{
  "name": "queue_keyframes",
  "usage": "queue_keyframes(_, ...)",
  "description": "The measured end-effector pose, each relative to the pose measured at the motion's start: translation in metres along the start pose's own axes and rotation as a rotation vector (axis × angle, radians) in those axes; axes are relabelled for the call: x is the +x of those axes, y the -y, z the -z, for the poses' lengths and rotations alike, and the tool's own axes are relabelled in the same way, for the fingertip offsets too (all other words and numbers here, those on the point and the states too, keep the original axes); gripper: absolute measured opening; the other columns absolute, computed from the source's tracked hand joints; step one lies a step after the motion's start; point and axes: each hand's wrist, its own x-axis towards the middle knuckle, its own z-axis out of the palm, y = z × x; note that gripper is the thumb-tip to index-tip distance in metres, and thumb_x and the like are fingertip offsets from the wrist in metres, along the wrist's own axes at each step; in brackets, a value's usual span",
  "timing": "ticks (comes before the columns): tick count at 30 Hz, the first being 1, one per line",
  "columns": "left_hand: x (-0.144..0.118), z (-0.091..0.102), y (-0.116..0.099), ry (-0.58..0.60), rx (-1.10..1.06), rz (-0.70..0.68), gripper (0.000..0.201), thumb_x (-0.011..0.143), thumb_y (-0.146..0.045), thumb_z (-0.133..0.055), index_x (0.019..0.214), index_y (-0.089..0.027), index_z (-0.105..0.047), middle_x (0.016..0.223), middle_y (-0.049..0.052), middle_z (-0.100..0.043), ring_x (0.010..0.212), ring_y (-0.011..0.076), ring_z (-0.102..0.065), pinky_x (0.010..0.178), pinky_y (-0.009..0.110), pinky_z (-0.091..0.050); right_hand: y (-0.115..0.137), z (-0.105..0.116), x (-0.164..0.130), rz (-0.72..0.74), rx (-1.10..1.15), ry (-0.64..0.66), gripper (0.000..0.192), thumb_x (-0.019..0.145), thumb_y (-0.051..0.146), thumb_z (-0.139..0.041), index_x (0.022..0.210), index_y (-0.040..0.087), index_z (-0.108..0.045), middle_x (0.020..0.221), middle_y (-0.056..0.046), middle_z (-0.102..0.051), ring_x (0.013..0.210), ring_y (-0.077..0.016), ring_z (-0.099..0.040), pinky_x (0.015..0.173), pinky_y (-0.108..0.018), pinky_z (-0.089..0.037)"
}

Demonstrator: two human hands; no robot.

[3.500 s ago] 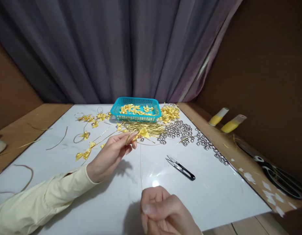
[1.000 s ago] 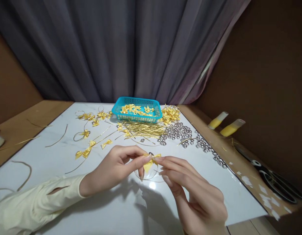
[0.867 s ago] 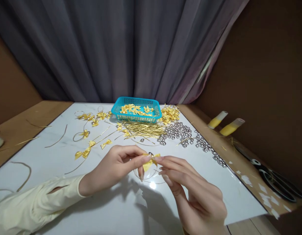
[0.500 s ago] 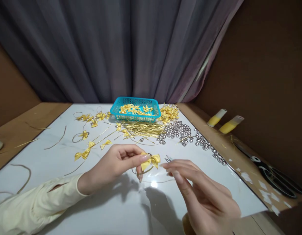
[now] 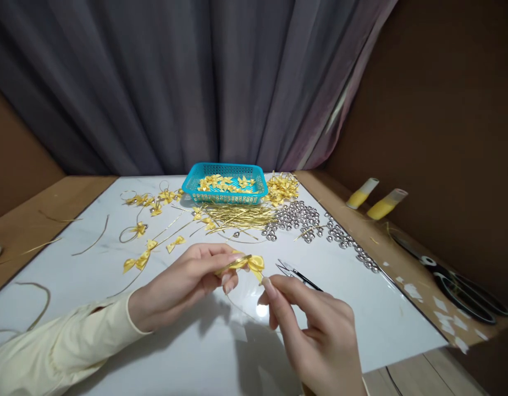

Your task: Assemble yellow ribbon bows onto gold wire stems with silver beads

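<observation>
A yellow ribbon bow (image 5: 254,265) is pinched between the thumb and fingers of my left hand (image 5: 188,275), along with part of a gold cord loop. Close to the bow's right end, my right hand (image 5: 315,324) has its thumb and forefinger pressed together on what looks like a thin gold cord (image 5: 241,309). This strand runs below the bow toward that hand, and its end is hidden. Just beyond my right fingers lies a slim black-handled tool (image 5: 305,279) with thin pointed metal tips.
A blue basket (image 5: 188,190) of yellow bows stands at the back. Before it lie gold cord pieces (image 5: 237,217) and silver heart-shaped beads (image 5: 299,214). Loose bows (image 5: 138,261) rest at left. Black-handled scissors (image 5: 460,294), paper scraps and two yellow-filled tubes (image 5: 388,204) are at right.
My right hand has swung in to the bow and closed its fingertips beside it. The left hand has tilted the bow and loop flatter. More of the black-handled tool shows.
</observation>
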Motion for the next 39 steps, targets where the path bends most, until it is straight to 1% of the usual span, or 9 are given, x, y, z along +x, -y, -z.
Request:
queue_keyframes(9,-0.0023,-0.0008,0.0001,-0.002,-0.006,-0.015,0.020,0.086,-0.017,-0.053,0.069,-0.011,-0.062,0.051,-0.004,-0.050,0.049,0.0050,-0.043,0.057,0.017,-0.038,-0.0018,-0.0032,0.0017,0.060,0.036,-0.016,0.018,0.086,0.011,-0.046,0.073,0.015,-0.058,0.048,0.004,-0.047,0.040,-0.0071,-0.043,0.043,-0.020,-0.033)
queue_keyframes(15,-0.0011,-0.0012,-0.0011,-0.009,0.002,-0.008,0.020,0.086,-0.020,-0.055,0.069,-0.012,-0.061,0.050,-0.004,-0.049,0.049,0.0055,-0.042,0.057,0.018,-0.036,0.0014,-0.0013,0.0003,0.015,0.000,0.013,0.021,0.087,0.014,-0.045,0.072,0.016,-0.059,0.048,0.002,-0.049,0.041,-0.0090,-0.044,0.045,-0.021,-0.035)
queue_keyframes(22,-0.0008,-0.0002,0.0003,-0.002,0.003,-0.008,0.019,0.086,-0.019,-0.055,0.070,-0.011,-0.061,0.051,-0.004,-0.049,0.049,0.0053,-0.041,0.057,0.018,-0.035,0.0022,-0.0020,-0.0004,0.013,-0.013,0.010,0.018,0.087,0.013,-0.046,0.075,0.016,-0.059,0.049,0.003,-0.047,0.042,-0.0091,-0.043,0.045,-0.021,-0.035)
queue_keyframes(24,-0.0005,0.0002,0.0009,0.003,-0.015,-0.007,0.019,0.086,-0.018,-0.055,0.069,-0.011,-0.060,0.050,-0.005,-0.048,0.048,0.0049,-0.041,0.057,0.018,-0.035,0.0022,-0.0031,-0.0014,0.025,-0.027,-0.005,0.015,0.086,0.011,-0.047,0.077,0.016,-0.058,0.050,0.003,-0.048,0.042,-0.0087,-0.043,0.045,-0.021,-0.035)
queue_keyframes(27,-0.0001,0.0007,0.0010,0.008,-0.044,-0.015,0.021,0.084,-0.018,-0.057,0.064,-0.011,-0.056,0.050,-0.005,-0.046,0.047,0.0040,-0.041,0.054,0.017,-0.033,0.0023,-0.0046,-0.0037,0.045,-0.029,-0.025,0.013,0.085,0.009,-0.048,0.080,0.015,-0.057,0.057,0.000,-0.055,0.045,-0.0086,-0.046,0.047,-0.021,-0.037)
queue_keyframes(29,-0.0001,0.0012,0.0006,0.025,-0.043,-0.030,0.022,0.082,-0.020,-0.060,0.062,-0.011,-0.055,0.049,-0.006,-0.045,0.046,0.0037,-0.040,0.051,0.017,-0.030,0.0023,-0.0049,-0.0049,0.063,-0.010,-0.015,0.012,0.085,0.007,-0.048,0.082,0.015,-0.057,0.061,-0.001,-0.058,0.048,-0.0091,-0.049,0.049,-0.021,-0.038)
queue_keyframes(32,-0.0006,0.0024,-0.0004,0.072,-0.015,-0.051,0.021,0.081,-0.023,-0.061,0.064,-0.011,-0.057,0.044,-0.007,-0.043,0.043,0.0038,-0.039,0.051,0.019,-0.029,0.0027,-0.0040,-0.0052,0.062,0.045,0.038,0.013,0.086,0.007,-0.047,0.083,0.014,-0.058,0.060,-0.001,-0.059,0.049,-0.0097,-0.052,0.050,-0.022,-0.039)
queue_keyframes(36,-0.0022,0.0046,-0.0015,0.134,0.027,-0.068,0.025,0.081,-0.024,-0.059,0.059,-0.012,-0.054,0.041,-0.007,-0.044,0.038,0.0034,-0.037,0.053,0.022,-0.031,0.0026,-0.0019,-0.0044,0.014,0.137,0.085,0.017,0.087,0.012,-0.046,0.077,0.016,-0.059,0.057,0.000,-0.058,0.046,-0.0092,-0.049,0.046,-0.022,-0.038)
queue_keyframes(39,-0.0031,0.0063,-0.0019,0.179,0.044,-0.073,0.024,0.082,-0.022,-0.058,0.060,-0.013,-0.055,0.040,-0.007,-0.044,0.036,0.0032,-0.037,0.052,0.022,-0.030,0.0012,-0.0009,-0.0043,0.031,0.180,0.081,0.016,0.087,0.015,-0.048,0.078,0.016,-0.061,0.056,0.001,-0.058,0.044,-0.0085,-0.047,0.044,-0.021,-0.037)
